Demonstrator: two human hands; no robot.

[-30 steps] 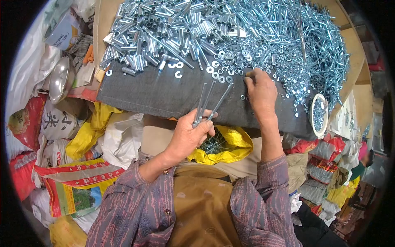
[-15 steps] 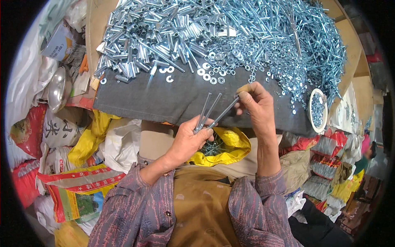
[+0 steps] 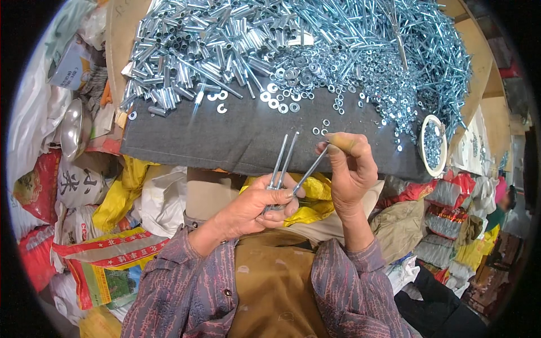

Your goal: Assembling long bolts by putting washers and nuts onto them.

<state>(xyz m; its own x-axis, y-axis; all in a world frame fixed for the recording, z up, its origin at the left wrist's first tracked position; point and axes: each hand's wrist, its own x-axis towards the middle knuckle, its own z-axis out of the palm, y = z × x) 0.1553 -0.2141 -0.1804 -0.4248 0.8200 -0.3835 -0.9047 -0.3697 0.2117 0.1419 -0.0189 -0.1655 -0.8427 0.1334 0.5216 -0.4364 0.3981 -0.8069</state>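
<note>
L hand (image 3: 256, 207): fingers closed round a pr of upright rods (image 3: 283, 162), near-parallel, far ends ptg away fr body; thumb tip also at near end of slanted rod (image 3: 310, 170).
R hand (image 3: 356, 166): thumb + index pinching far end of slanted rod, other fingers curled; can't tell if anything small sits betw the tips.
Rod pos: all 3 in front of torso, at near edge of surface (image 3: 186, 138); slanted one bridges L to R hand.
Surface: dark cloth-covered, metal pcs heaped toward far side.
Loose rings (image 3: 316, 131): 3 small ones on cloth, just beyond R fingertips.
Flat washers (image 3: 273, 103): scattered nr ctr, in front of bigger washer heap (image 3: 307, 67).
Tubes (image 3: 186, 56): short, shiny, big pile far L.
Thin metal pcs (image 3: 439, 62): long, dense pile far R.
White bowl (image 3: 434, 173): oval rim, R edge of cloth, small metal bits inside.
Yellow bag (image 3: 310, 213): below near edge, partly hidden by L hand.
Metal bowl (image 3: 74, 129): round, shiny, tilted, L of surface.
Bags, L side: printed sack (image 3: 121, 253), red/yellow, nr L sleeve (image 3: 169, 276); white bag (image 3: 163, 200) above it.
</note>
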